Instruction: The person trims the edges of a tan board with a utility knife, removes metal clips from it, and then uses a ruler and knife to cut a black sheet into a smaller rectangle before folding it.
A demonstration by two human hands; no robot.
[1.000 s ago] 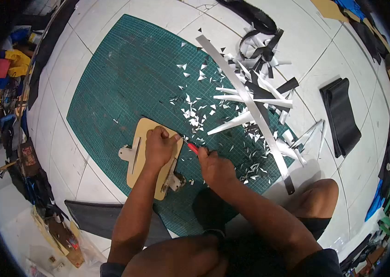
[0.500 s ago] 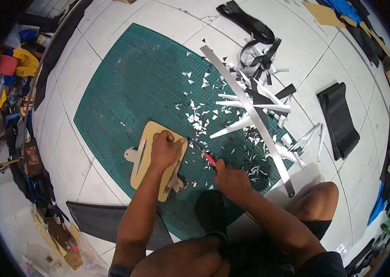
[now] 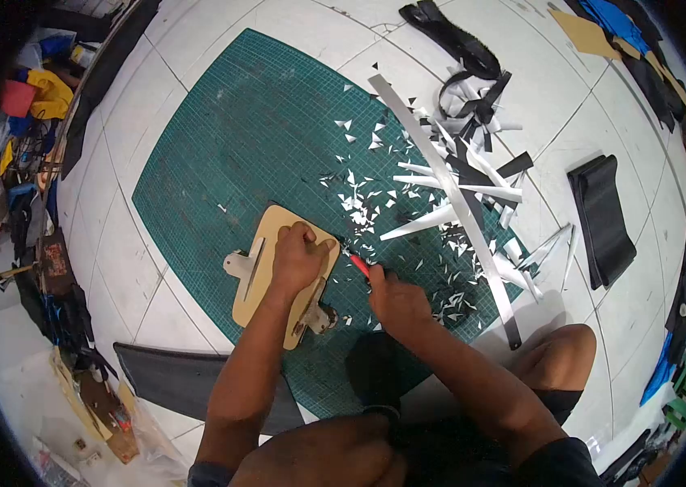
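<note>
My left hand (image 3: 301,258), fingers curled and closed, presses down on a tan board (image 3: 277,231) lying on the green cutting mat (image 3: 221,122). Metal bulldog-style clips are fixed along two of the board's sides: one clip (image 3: 237,265) at the left, another clip (image 3: 320,319) at the lower right. In my closed right hand (image 3: 400,302) is a red-handled cutter knife (image 3: 359,265), its front end by the board's right edge. The blade tip is too small to make out. Dark material shows narrowly along the board's top edge.
Small white and black scraps (image 3: 359,207) litter the mat. A long metal ruler (image 3: 457,199) lies across its right side, over white and black strips (image 3: 493,174). Folded black material (image 3: 601,219) rests on the tiles at right, and a dark sheet (image 3: 172,381) lies at lower left.
My right hand has brought the knife left and upward, closer to the board's right edge. My left hand stays pressed on the board. The whole view has shifted slightly.
</note>
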